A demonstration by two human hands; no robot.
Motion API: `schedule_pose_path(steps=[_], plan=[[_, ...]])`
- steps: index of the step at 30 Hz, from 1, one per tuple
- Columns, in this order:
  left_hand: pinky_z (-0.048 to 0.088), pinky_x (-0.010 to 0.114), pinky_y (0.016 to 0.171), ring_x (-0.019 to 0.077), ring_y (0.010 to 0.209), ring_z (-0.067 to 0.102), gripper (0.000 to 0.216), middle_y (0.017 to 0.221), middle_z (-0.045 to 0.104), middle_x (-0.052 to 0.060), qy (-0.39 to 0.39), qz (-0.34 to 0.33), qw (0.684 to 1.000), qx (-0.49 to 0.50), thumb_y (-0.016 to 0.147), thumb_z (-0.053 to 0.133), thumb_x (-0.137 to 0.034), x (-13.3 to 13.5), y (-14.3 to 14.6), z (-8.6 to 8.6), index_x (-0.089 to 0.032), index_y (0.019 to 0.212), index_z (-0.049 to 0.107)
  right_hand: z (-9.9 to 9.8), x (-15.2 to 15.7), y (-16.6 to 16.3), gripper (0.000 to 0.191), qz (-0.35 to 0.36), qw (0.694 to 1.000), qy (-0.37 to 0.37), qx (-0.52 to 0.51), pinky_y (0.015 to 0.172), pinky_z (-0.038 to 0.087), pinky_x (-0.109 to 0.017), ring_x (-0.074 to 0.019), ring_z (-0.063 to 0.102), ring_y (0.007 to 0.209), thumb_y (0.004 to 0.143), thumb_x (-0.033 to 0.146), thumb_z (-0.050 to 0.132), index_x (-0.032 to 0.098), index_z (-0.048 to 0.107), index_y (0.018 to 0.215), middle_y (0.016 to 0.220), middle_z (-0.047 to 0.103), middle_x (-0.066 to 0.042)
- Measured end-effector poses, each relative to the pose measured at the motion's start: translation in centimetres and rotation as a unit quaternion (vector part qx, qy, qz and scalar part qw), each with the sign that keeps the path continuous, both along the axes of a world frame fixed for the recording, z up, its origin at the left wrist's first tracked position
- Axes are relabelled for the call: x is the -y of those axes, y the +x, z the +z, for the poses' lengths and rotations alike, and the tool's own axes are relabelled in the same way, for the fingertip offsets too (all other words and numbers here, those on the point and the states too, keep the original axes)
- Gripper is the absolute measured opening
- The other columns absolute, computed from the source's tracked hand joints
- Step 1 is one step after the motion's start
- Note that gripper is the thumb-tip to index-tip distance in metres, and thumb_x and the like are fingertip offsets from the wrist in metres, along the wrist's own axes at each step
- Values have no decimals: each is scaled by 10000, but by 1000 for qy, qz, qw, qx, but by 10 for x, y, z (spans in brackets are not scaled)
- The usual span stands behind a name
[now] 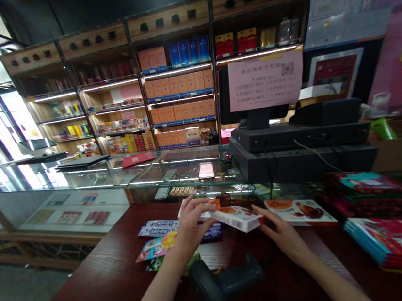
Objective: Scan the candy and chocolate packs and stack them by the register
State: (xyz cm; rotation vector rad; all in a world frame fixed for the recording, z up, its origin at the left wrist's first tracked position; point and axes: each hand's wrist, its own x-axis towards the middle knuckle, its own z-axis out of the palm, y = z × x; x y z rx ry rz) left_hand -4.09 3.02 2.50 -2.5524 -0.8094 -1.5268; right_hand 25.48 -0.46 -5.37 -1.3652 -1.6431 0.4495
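Both of my hands hold a flat white and orange box [235,217] a little above the dark wooden counter [103,284]. My left hand [192,222] grips its left end with fingers curled over the top. My right hand [280,231] pinches its right end with thumb and fingers closed on the edge. Below the box lie a blue toothpaste box [158,227] and a colourful snack packet [155,248]. A black handheld barcode scanner [224,280] lies on the counter between my forearms.
Another white and orange box [300,211] lies to the right, beside stacks of colourful packets [399,241]. A black cash register with monitor [288,144] stands behind. A glass display counter [90,176] runs to the left, with shelves of boxed goods [179,94] along the back wall.
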Motion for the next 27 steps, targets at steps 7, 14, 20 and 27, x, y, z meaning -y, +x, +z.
schedule_pose_path(steps=[7,14,20,27], plan=[[275,461,1201,168,1113,647,147,1037,760,-20,129,26,989,-62,922,626,-232,4,2,-2,-262,1065,642,1,1,4,541,-36,998,24,37,1102,423,-491,-264,523,1318,876,351,528,252,506,1408,1426,571,-81],[120,510,1248,183,1153,629,167,1061,762,-31,152,91,980,-87,924,628,-254,-1,0,-11,-276,1088,655,28,23,-13,385,-31,980,156,122,1050,452,-491,-258,593,1212,958,274,465,241,549,1332,1289,658,-94],[84,512,1252,183,1170,616,139,1070,760,-40,139,109,980,-89,924,629,-265,-8,-4,-17,-276,1059,661,56,58,-55,376,129,944,188,239,945,477,-422,-234,610,1105,950,188,541,253,537,1321,1208,677,-83],[41,545,1249,199,1209,587,152,1052,762,-33,103,101,985,-96,922,629,-278,-5,-5,-14,-279,1072,658,76,79,-74,437,183,934,170,256,960,419,-429,-241,582,1084,922,270,621,235,513,1344,1184,672,-82]])
